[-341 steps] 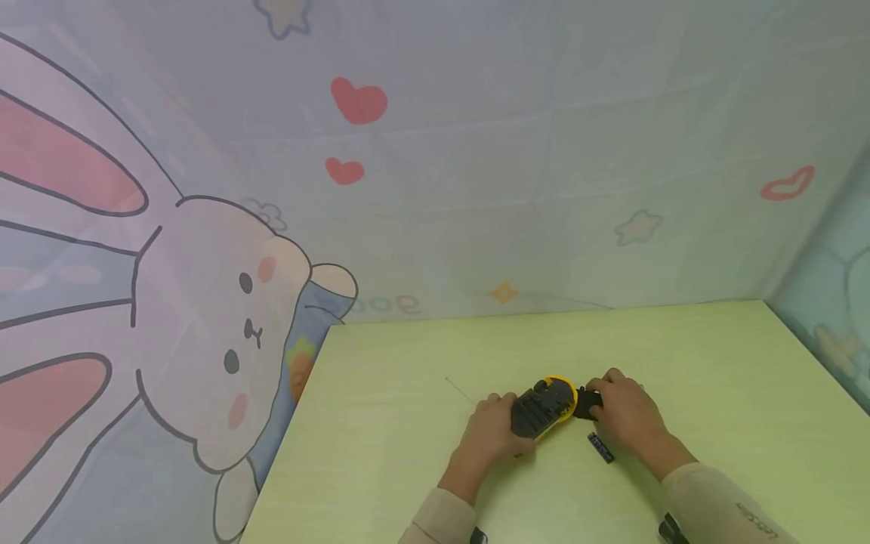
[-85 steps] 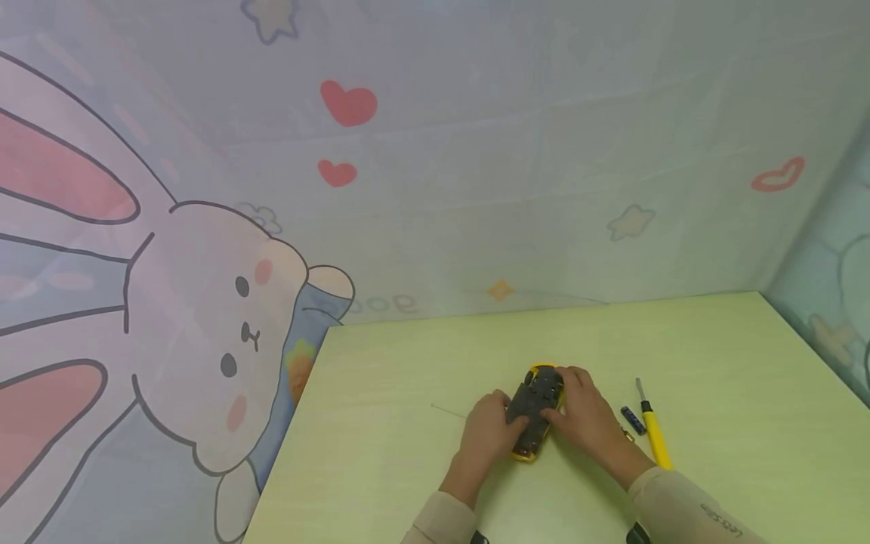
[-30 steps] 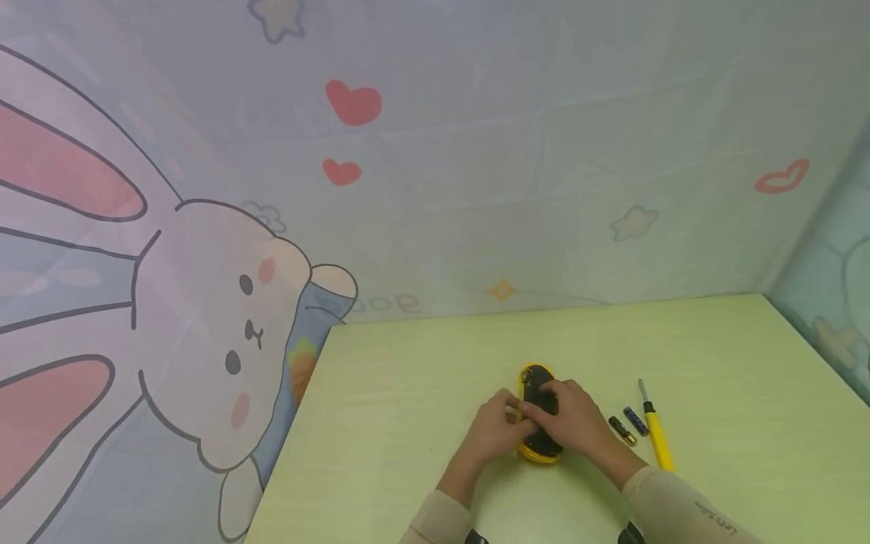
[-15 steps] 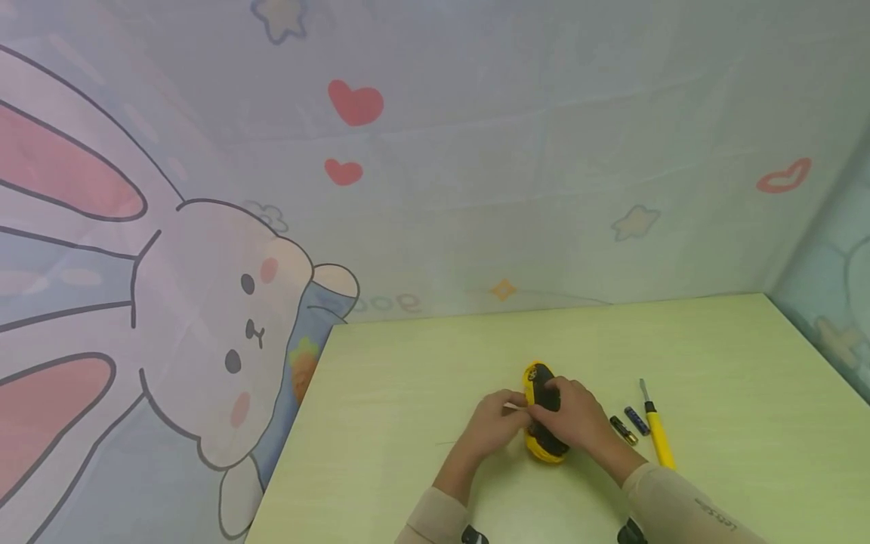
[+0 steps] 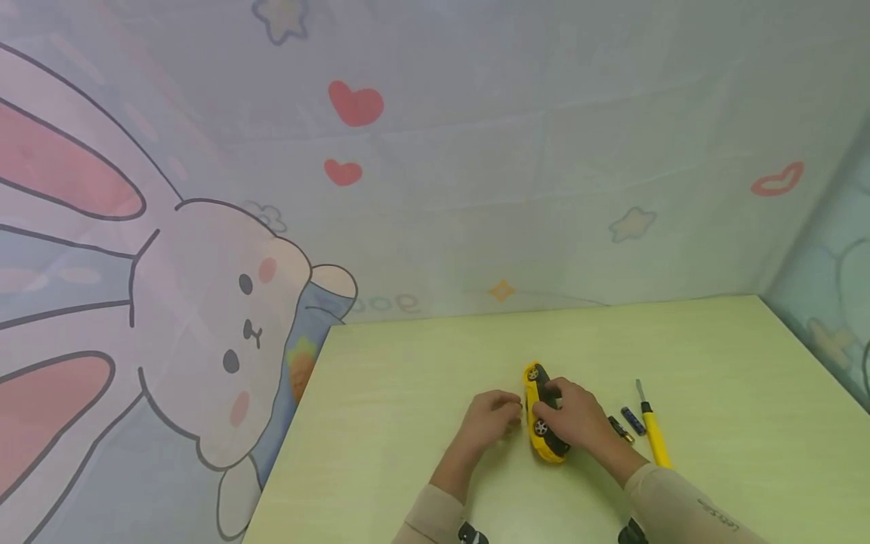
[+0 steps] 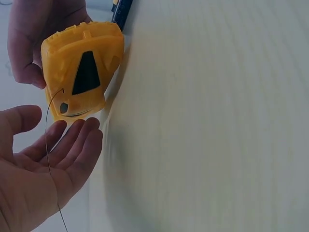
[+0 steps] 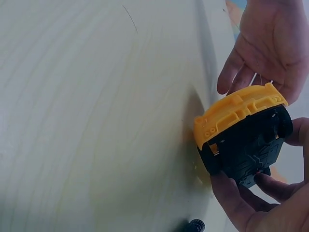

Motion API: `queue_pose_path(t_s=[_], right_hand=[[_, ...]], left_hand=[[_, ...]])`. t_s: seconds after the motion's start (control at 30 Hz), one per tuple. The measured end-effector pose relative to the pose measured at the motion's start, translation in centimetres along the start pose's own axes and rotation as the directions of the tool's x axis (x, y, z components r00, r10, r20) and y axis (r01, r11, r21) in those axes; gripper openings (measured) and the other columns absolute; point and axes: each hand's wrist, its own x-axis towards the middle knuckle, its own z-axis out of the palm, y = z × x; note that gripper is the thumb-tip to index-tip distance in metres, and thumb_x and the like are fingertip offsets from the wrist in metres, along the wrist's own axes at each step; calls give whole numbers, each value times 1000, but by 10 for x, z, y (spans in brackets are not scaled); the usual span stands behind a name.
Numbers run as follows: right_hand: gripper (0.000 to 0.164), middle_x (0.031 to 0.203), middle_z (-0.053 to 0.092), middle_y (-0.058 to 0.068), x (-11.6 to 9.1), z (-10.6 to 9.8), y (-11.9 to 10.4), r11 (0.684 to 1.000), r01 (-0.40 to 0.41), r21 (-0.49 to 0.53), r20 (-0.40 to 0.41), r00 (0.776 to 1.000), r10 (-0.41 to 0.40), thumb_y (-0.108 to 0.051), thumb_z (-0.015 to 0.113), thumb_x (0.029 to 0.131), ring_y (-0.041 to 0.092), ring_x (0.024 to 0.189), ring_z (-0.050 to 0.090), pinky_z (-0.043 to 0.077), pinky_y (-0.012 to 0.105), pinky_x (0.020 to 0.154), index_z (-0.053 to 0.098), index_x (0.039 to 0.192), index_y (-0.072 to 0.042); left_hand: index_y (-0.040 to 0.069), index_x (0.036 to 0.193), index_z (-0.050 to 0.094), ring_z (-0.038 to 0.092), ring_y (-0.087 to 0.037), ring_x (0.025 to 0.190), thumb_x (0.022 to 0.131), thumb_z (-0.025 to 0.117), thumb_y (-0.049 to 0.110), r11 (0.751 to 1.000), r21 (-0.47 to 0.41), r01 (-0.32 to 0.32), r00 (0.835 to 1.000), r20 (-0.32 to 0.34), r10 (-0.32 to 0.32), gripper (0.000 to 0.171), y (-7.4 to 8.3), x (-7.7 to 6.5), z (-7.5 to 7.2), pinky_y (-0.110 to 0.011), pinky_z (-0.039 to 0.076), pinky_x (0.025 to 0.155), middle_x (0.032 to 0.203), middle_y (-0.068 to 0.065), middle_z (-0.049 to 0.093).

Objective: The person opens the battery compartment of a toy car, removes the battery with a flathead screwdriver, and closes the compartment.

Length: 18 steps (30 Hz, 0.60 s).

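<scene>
A yellow toy car (image 5: 533,402) with a black underside (image 7: 246,145) is tipped on its side, wheels showing to the left in the head view. My right hand (image 5: 578,415) grips it from the right, with fingertips on the underside and the thumb on the body. Close to the car's left side is my left hand (image 5: 488,419), its fingers loosely bent and holding nothing. The left wrist view shows that palm facing up, fingertips at the car's lower edge; whether they touch it I cannot tell. A thin wire antenna (image 6: 47,130) runs from the car across the left hand.
To the right of my right hand lie a blue battery (image 5: 633,421) and a black-and-gold battery (image 5: 621,430). Beside them is a screwdriver (image 5: 656,440) with a yellow handle. The pale table (image 5: 381,423) ends at a printed cloth (image 5: 462,189) behind.
The car has turned from underside up onto its side, in my right hand. My left hand has come off the car and drawn slightly left. The batteries and screwdriver stay put lately.
</scene>
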Motion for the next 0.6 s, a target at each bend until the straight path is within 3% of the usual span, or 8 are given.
queue_pose_path(t_s=[0.2,0.6], right_hand=[[54,131,66,22,1,-2,-2,1000,-9,11,5,1000,9,-32,62,93,37,113,66,57,49,87,58,137,0],[52,133,65,23,2,-8,2,997,-33,73,15,999,32,-26,54,97,37,113,68,56,50,90,52,143,-2]], left_hand=[[1,120,71,72,-21,93,98,64,21,999,-39,21,1000,21,-20,31,0,1,-1,-36,60,79,111,-5,73],[4,129,68,72,-23,97,98,65,24,993,-6,119,988,104,-118,37,4,-4,-4,-41,60,82,121,-8,72]])
